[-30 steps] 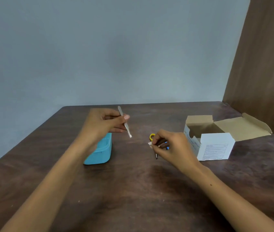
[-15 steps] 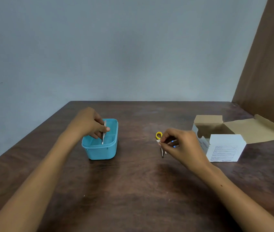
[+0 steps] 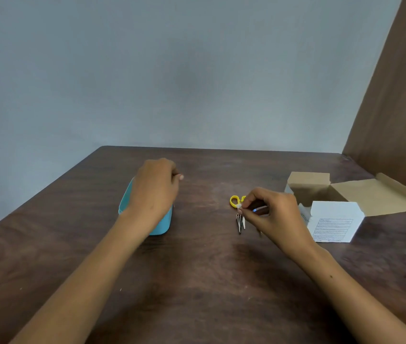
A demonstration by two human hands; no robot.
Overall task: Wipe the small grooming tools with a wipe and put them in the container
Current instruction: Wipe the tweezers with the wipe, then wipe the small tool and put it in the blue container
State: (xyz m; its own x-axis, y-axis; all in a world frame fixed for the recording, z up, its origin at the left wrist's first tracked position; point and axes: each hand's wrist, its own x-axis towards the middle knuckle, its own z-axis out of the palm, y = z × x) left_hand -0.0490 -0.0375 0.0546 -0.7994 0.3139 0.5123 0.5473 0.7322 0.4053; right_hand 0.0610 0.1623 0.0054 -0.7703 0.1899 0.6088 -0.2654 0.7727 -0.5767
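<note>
Head view of a dark wooden tabletop (image 3: 197, 281). The left hand (image 3: 153, 192) hangs above the blue plastic container (image 3: 158, 224), hiding most of it; its fingers are curled downward, and whether this grip holds anything cannot be told. Well apart to the right, the right hand (image 3: 271, 214) has its fingertips drawn together, its grip pinching a small white wipe (image 3: 239, 206) directly over the yellow-handled scissors (image 3: 237, 209). The scissors lie on the tabletop, yellow loop toward the wall, metal blades pointing toward the viewer, just beneath the pinching fingertips. An open white cardboard box (image 3: 333, 219) stands near the right hand.
</note>
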